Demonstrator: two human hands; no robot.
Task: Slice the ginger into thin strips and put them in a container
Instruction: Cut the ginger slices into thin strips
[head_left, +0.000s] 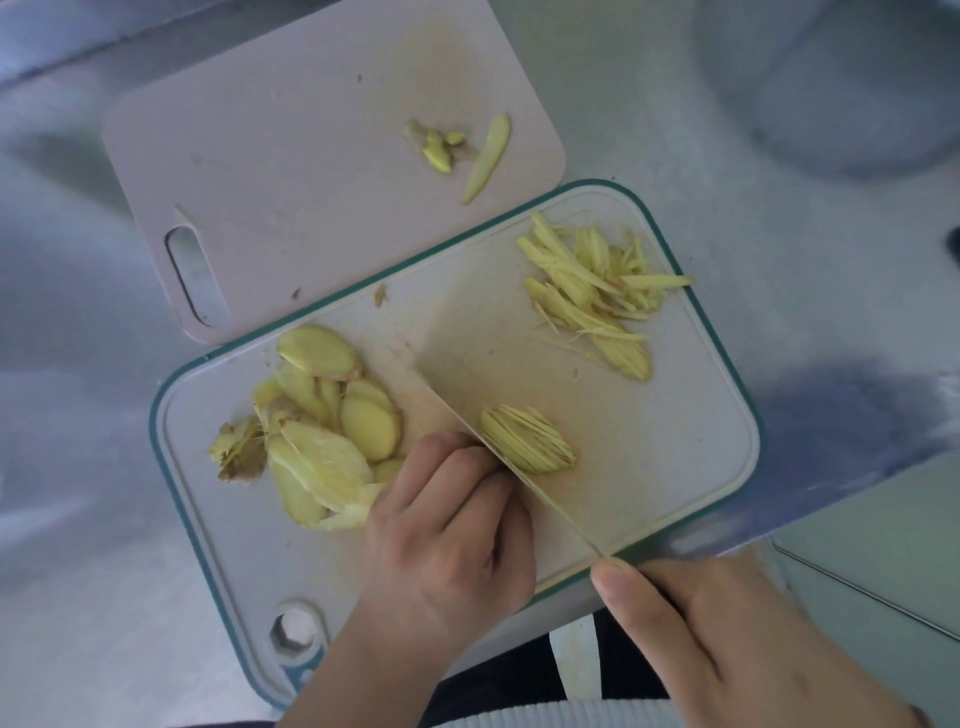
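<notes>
- Now the right hand (737, 639) grips the handle of a broad, pale cleaver-like knife (519, 441), thumb laid forward along it, likely to steady the blade; the handle itself is hidden under the palm.
- Just left of the blade, the left hand (447, 525) curls its fingertips (457, 457) down against the blade's flat, apparently as a guide; whatever ginger it pins is hidden, so its hold cannot be told.
- Right of the blade lies a fanned, freshly cut stack of yellow ginger slivers (527, 441), fibrous and moist.
- Further out on the white, teal-rimmed plastic cutting board (675, 467): a loose heap of finished thin strips (592, 296) at the far corner, and smooth oval ginger slices (322, 431) waiting at left.
- Beyond, a pink plastic board (260, 156) carries knobbly trimmings (441, 145), set apart as waste, on the grey metal tabletop (727, 130).
</notes>
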